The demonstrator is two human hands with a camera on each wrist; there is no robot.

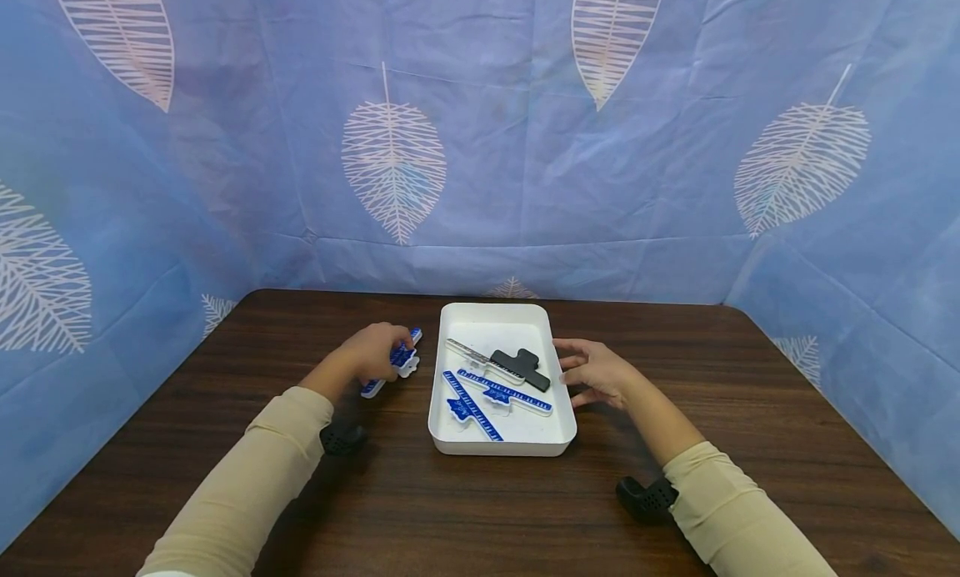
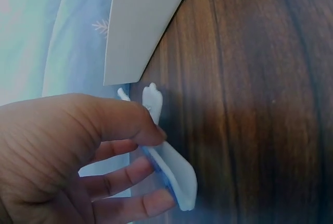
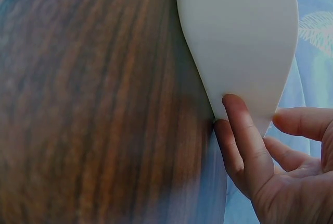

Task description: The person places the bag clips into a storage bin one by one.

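My left hand (image 1: 372, 350) pinches a blue-and-white clip (image 1: 406, 358) with a long ruler-like edge, left of the white tray (image 1: 498, 449). In the left wrist view the thumb and fingers close on the clip's white flared grip (image 2: 182, 174). My right hand (image 1: 602, 374) is at the tray's right side, and in the right wrist view its extended fingers touch the tray wall (image 3: 239, 41). Inside the tray lie a black clip (image 1: 522, 367), a pale long clip (image 1: 480, 358) partly beside it, and two blue-and-white clips, one slanting (image 1: 468, 400) and one across (image 1: 517, 394).
The tray stands on a dark wooden table (image 1: 420, 510), near its far edge. Blue cloth (image 1: 480, 185) with white leaf prints hangs behind the table and along both sides. A black strap device (image 1: 647, 498) sits at the right wrist.
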